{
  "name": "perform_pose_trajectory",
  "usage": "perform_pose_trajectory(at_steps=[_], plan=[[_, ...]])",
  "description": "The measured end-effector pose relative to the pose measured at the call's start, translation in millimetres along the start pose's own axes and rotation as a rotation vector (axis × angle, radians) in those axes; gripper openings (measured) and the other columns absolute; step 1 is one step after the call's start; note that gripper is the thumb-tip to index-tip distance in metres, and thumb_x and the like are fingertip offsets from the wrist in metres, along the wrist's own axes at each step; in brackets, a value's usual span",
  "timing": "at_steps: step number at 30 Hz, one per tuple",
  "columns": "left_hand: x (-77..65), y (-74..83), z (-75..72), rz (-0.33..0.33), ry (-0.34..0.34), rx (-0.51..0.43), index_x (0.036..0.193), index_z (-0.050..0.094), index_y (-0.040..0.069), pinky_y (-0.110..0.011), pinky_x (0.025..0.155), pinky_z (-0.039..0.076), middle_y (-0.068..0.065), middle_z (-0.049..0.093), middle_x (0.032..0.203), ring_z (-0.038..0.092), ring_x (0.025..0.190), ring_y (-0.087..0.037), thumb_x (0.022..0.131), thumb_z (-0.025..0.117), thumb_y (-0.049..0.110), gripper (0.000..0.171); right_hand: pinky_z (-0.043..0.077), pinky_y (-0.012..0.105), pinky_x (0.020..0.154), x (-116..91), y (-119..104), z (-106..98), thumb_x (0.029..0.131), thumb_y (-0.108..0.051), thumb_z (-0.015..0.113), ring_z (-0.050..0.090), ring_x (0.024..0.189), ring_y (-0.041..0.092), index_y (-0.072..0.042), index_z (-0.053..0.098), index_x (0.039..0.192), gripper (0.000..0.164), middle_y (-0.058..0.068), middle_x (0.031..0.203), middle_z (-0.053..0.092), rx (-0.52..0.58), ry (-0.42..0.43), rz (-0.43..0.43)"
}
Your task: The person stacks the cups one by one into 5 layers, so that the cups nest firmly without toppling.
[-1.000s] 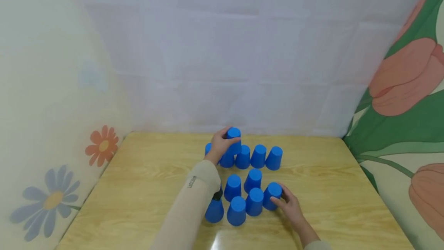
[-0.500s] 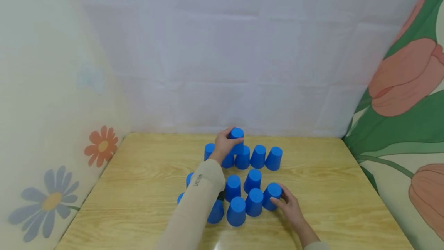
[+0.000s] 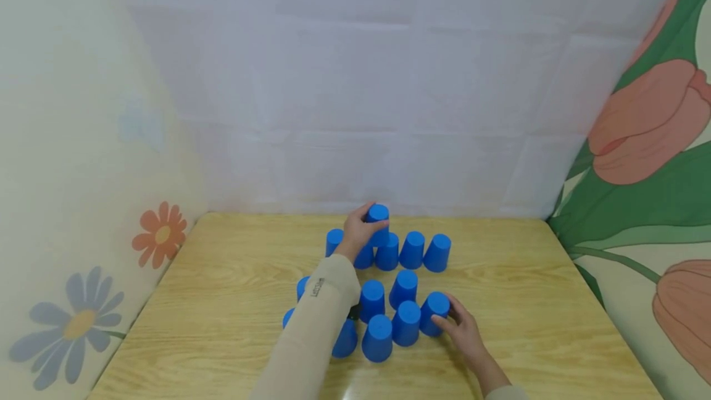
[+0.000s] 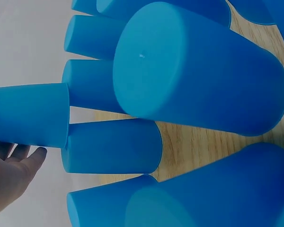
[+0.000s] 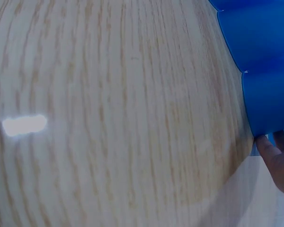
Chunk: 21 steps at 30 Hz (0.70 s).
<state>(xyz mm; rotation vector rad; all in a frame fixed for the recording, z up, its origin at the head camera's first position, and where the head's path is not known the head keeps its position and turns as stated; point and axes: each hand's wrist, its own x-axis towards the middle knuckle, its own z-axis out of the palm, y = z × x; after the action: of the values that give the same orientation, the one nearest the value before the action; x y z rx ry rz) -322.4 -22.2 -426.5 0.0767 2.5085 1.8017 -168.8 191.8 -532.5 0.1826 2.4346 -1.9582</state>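
Observation:
With thumb and fingers, my left hand holds an upside-down blue plastic cup at the back row. In the left wrist view, that cup's rim is right at the flat bottoms of two back-row cups, straddling them. My right hand grips another inverted blue cup, at the right end of the front row, standing on the table. In the right wrist view, a thumb and finger reach the lower side of this cup. My left forearm hides part of the cups on the left.
More inverted cups stand in the back row, in a middle row and in the front row. The wood-grain table extends right of my right hand. A white cloth backdrop hangs behind its far edge.
My left hand and its cup have shifted slightly right along the back row, and the forearm with it, exposing cups at left. My right hand keeps its place.

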Motion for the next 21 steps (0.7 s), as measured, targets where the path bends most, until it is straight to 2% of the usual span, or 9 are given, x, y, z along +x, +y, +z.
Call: perform_pose_trajectory(at_steps=[11,21], plan=[[-4.7,1.1,-4.8,0.012,0.002,-0.058,0.134,0.032,0.015,-0.04,0.095,0.029,-0.009,0.032,0.135,0.027,0.123,-0.026,0.076,0.066,0.027,0.068,0.028,0.051,0.093,-2,-4,0,0.077,-0.028,0.064,0.036,0.115,0.035,-0.004,0.038,0.128,0.062,0.017,0.125,0.042,0.005,-0.013,-0.005],[-14.9,12.1,-21.2,0.052,0.05,-0.087,0.133,0.034,0.012,-0.04,0.095,0.03,-0.01,0.034,0.133,0.029,0.122,-0.027,0.076,0.067,0.025,0.067,0.031,0.049,0.091,-1,-2,-1,0.075,-0.028,0.066,0.038,0.113,0.033,-0.005,0.041,0.127,0.062,0.015,0.122,0.045,0.01,-0.003,-0.002]])
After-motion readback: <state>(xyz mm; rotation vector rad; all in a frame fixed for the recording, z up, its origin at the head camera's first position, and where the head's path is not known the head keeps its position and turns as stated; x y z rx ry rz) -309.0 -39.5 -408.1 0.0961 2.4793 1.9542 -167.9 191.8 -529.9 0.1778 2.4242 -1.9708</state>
